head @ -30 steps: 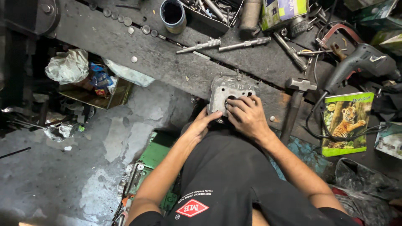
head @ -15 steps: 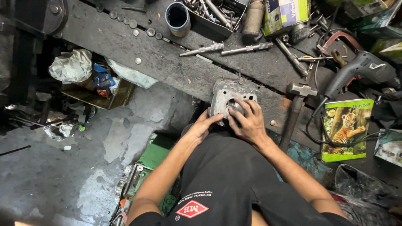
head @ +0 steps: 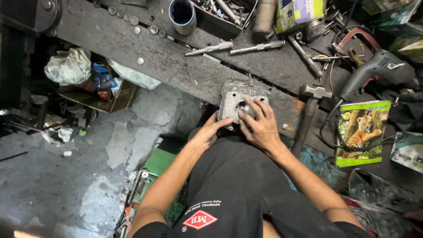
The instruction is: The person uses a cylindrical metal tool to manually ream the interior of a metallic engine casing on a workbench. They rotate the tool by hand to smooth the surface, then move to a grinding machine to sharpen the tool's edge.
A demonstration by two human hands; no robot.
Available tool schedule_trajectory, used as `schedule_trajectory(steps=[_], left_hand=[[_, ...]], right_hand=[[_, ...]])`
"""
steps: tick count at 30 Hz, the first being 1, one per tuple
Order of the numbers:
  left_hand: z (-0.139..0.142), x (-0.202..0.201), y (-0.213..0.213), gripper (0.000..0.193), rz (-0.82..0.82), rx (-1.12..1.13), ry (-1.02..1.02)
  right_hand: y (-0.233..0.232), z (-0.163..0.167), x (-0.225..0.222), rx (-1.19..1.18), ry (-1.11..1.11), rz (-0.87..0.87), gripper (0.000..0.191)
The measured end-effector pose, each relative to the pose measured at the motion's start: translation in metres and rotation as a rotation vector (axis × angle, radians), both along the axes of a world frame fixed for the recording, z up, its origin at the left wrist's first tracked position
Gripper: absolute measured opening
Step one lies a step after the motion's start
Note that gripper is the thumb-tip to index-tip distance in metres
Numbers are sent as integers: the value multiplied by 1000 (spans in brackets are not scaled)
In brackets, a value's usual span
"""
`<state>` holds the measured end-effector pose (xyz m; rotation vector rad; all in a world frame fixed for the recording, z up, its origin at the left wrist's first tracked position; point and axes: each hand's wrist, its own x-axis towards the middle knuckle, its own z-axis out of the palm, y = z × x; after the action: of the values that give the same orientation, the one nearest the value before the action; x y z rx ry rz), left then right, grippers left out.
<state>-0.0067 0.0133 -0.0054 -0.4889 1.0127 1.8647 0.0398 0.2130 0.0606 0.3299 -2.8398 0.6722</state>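
Note:
A grey cast-metal engine part [head: 233, 98] lies on the dark workbench [head: 176, 66], near its front edge. My left hand [head: 207, 132] grips the part's near left corner from below. My right hand [head: 260, 123] rests flat on top of it, fingers spread, fingertips at a round hole in its face. Much of the part's near side is hidden under both hands.
A hammer [head: 308, 110] lies just right of the part. Two steel shafts [head: 233, 46], a dark cup [head: 182, 15], a box of metal pieces [head: 224, 13], an electric drill [head: 379, 70] and a tiger-cover notebook [head: 361, 132] crowd the bench. Plastic bags [head: 68, 66] sit on the floor at left.
My right hand has slid a little and its fingers have spread over the part's hole. The view has shifted slightly; the part stays in place.

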Motion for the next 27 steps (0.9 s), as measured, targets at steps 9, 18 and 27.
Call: schedule_trajectory(steps=[9,18,27], left_hand=[[-2,-1,-1,71,2,-9,-9],[-10,1,-1,69,-3,-22,3],[-21,2,-1,66,-35,-41,104]], right_hand=[[-3,2,0,-27,-6,3,33],[-1,0,-4,-22,22,30,33],[4,7,-18,-37,81,110,23]])
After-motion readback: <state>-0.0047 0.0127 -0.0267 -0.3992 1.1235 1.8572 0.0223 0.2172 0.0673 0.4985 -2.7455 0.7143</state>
